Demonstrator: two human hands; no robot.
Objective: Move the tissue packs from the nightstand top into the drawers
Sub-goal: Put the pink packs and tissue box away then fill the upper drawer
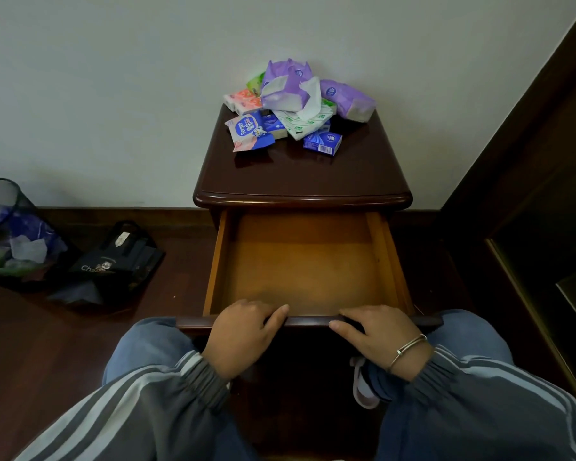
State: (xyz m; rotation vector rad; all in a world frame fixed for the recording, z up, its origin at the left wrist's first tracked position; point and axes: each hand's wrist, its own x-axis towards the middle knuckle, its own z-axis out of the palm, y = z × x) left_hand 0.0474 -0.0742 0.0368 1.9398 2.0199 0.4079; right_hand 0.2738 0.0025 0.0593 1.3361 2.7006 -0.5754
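A heap of several tissue packs (296,104) lies at the back of the dark nightstand top (300,174): purple packs, a small blue box (322,143), a pink and blue pack (248,132) and green and white ones. The top drawer (300,261) stands pulled out, its orange wooden floor bare. My left hand (243,331) and my right hand (376,334) both grip the drawer's dark front edge, fingers curled over it. A bracelet sits on my right wrist.
A black mesh bin (10,234) holding wrappers stands on the floor at the left, with a black paper bag (117,257) beside it. Dark wooden furniture (529,194) rises on the right. My knees flank the drawer front.
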